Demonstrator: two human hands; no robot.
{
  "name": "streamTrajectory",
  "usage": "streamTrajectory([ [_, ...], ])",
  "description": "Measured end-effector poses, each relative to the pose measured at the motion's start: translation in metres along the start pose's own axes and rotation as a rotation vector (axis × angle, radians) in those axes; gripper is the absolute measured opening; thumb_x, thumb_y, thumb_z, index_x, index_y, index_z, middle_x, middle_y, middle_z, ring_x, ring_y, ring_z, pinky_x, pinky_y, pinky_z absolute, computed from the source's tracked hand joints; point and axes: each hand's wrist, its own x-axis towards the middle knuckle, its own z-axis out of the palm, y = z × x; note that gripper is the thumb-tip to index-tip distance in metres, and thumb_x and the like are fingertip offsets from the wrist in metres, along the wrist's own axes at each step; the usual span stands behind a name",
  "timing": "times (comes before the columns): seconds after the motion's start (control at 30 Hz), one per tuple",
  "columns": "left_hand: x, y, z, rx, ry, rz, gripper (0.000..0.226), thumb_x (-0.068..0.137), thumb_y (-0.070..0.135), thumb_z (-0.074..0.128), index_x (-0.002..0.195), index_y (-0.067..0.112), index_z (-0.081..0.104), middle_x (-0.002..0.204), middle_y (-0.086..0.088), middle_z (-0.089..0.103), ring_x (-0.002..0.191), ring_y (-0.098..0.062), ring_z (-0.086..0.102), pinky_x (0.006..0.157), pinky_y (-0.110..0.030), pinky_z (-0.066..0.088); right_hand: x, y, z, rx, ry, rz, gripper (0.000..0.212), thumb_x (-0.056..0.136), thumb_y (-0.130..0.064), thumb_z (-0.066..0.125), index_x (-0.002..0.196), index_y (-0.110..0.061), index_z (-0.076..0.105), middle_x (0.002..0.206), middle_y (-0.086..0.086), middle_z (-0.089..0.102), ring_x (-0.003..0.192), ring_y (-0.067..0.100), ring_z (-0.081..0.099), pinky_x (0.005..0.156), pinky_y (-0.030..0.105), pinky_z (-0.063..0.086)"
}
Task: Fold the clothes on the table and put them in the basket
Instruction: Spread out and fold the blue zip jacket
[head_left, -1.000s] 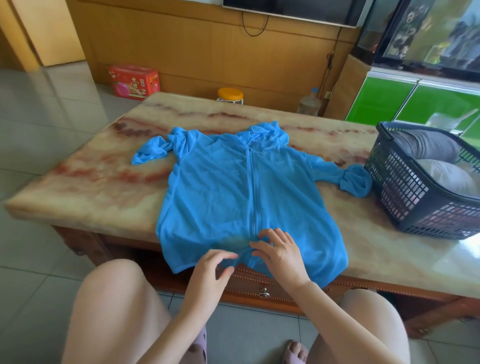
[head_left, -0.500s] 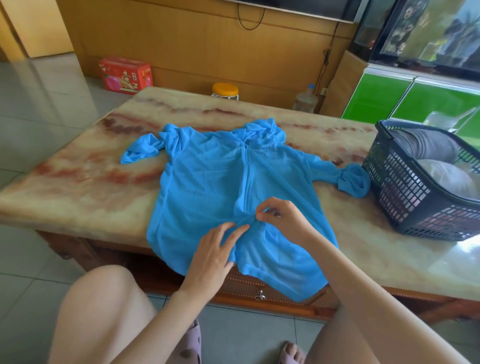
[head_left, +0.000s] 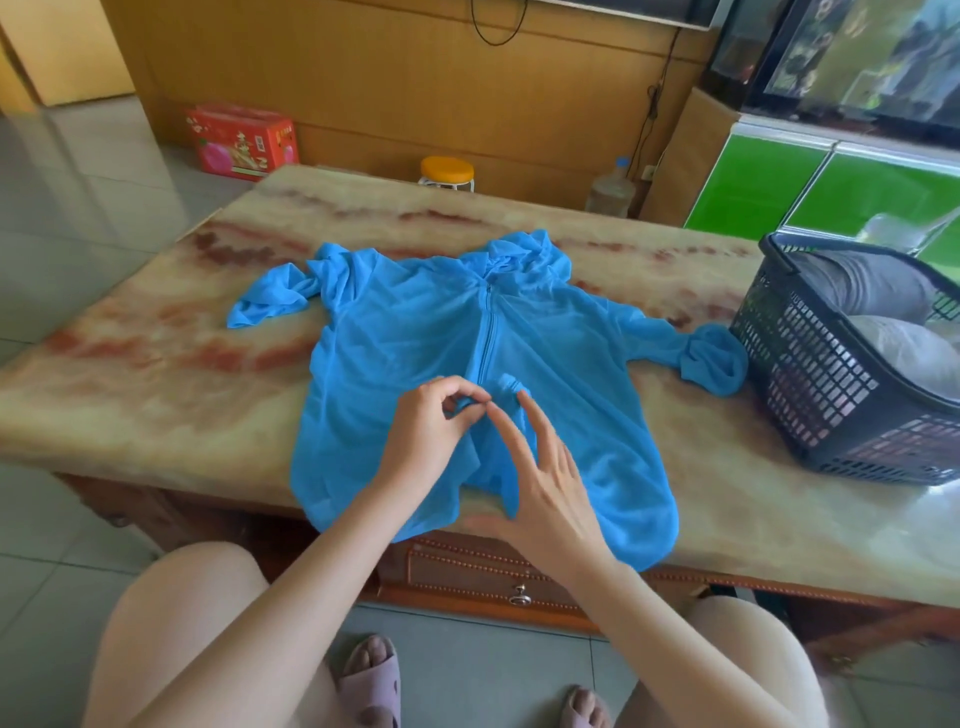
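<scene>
A thin blue zip-up jacket (head_left: 415, 332) lies face up on the marble table (head_left: 145, 395), hood at the far side, both sleeves bunched, hem hanging over the near edge. My left hand (head_left: 431, 436) pinches a fold of the fabric by the lower end of the zipper. Just right of it, my right hand (head_left: 545, 488) has its fingers straight and spread over the jacket's lower front, beside a small raised tuft of cloth. The dark plastic basket (head_left: 810, 374) stands at the table's right end, next to the right sleeve.
Folded grey clothes (head_left: 872, 280) lie in the basket. Behind the table stand a red box (head_left: 239, 140), an orange-topped stool (head_left: 447, 171) and a water jug (head_left: 610, 192). A green cabinet (head_left: 831, 192) is at the far right. My knees and slippers are below the table edge.
Both hands have moved from the hem up to the bottom of the zipper. The left hand now pinches fabric there, and the right hand has let go and spread its fingers.
</scene>
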Motion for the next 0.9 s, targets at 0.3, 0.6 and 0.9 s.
streamTrajectory([
  [0.3,-0.001,-0.009,-0.010,0.074,-0.083,0.046,0.017,0.080,0.009,0.073,0.090,0.022,0.072,0.091,0.006,0.066,0.082,-0.006,0.057,0.072,-0.013,0.041,0.040,0.010,-0.004,0.134,0.083,0.033,0.030,0.085,-0.018,0.069,0.115,-0.019,0.067,0.137,0.001,0.048,0.101,0.025,0.062,0.073,0.043,0.055],
  [0.6,-0.045,-0.036,-0.005,0.412,-0.116,0.378,0.017,0.072,0.030,0.072,0.088,0.024,0.073,0.104,0.008,0.061,0.102,-0.010,0.046,0.090,-0.021,0.031,0.064,0.019,-0.005,0.143,-0.230,0.149,0.061,0.092,-0.030,0.061,0.147,-0.028,0.035,0.159,-0.014,0.009,0.140,0.011,0.030,0.102,0.030,0.037],
  [0.9,-0.037,-0.054,-0.006,0.549,-0.145,0.376,0.033,0.071,0.033,0.069,0.102,0.024,0.071,0.086,0.011,0.064,0.090,-0.005,0.045,0.084,-0.023,0.032,0.052,0.045,0.003,-0.059,-0.402,0.083,0.068,0.099,-0.045,0.040,0.152,-0.032,-0.001,0.160,-0.008,-0.003,0.147,0.015,-0.006,0.119,0.035,-0.003],
])
